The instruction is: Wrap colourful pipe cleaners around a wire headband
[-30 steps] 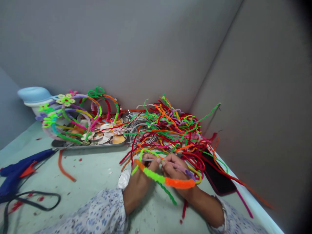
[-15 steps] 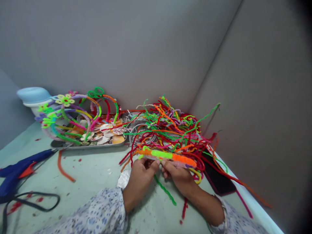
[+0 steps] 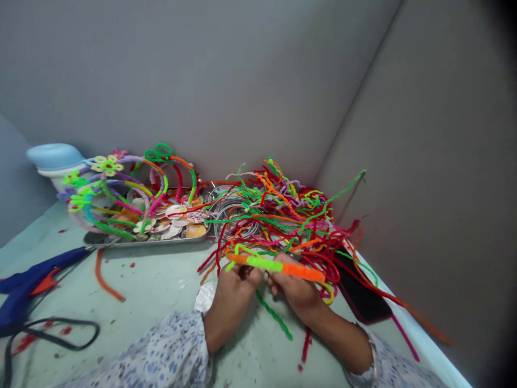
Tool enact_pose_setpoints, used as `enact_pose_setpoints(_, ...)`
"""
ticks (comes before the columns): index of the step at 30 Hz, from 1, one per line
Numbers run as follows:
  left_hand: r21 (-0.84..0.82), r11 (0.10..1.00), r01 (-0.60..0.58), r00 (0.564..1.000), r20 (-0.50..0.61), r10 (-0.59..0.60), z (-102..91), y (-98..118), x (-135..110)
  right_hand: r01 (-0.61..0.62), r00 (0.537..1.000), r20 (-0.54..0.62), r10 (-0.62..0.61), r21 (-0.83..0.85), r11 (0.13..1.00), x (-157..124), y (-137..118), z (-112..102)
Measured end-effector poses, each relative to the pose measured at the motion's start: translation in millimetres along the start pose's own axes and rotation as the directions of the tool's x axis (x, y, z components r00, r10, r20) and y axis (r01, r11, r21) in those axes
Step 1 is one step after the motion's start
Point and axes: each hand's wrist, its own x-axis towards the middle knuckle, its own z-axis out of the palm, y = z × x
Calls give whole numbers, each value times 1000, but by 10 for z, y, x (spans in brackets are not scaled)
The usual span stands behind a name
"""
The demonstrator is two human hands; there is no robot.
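Orange and green pipe cleaner stick (image 3: 278, 265) lies sideways across the top of the hands. The left hand (image 3: 236, 288) and the right hand (image 3: 293, 288) are curled and close together, and their fingertips pinch it. The forearms (image 3: 218, 334) slant inward from below. Behind the hands is a big pile of coloured pipe cleaners (image 3: 274, 218); one green piece (image 3: 274, 318) lies below them on the worktop (image 3: 161, 280).

Two hands (image 3: 236, 302) (image 3: 294, 296), one glue gun (image 3: 44, 267)

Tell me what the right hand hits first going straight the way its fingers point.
Probably the left hand, at its fingertips, past the orange-and-lime pipe cleaner both hold. Depth is unclear; it might pass above into the pipe-cleaner pile.
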Motion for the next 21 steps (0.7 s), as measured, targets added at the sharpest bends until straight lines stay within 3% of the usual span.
enact_pose_setpoints(2, -59, 997, 42, 997, -57, -45, 29, -7, 9, -67, 998, -14, 67, -3, 998, 1, -48, 0)
enact_pose_setpoints(6, -106, 994, -7, 991, -134, -7, 52, -8, 0, -21, 1000, -5, 22, 82, 996, 5, -87, 1)
enact_pose_setpoints(14, -68, 997, -22, 998, -58, 18, 35, 68, 3, -70, 997, -11, 72, 144, 987, 0, -113, 20)
enact_pose_setpoints(21, -43, 997, -61, 997, -53, 58, 38, 31, 3, -71, 997, -8, 72, 77, 995, 3, -65, -2)
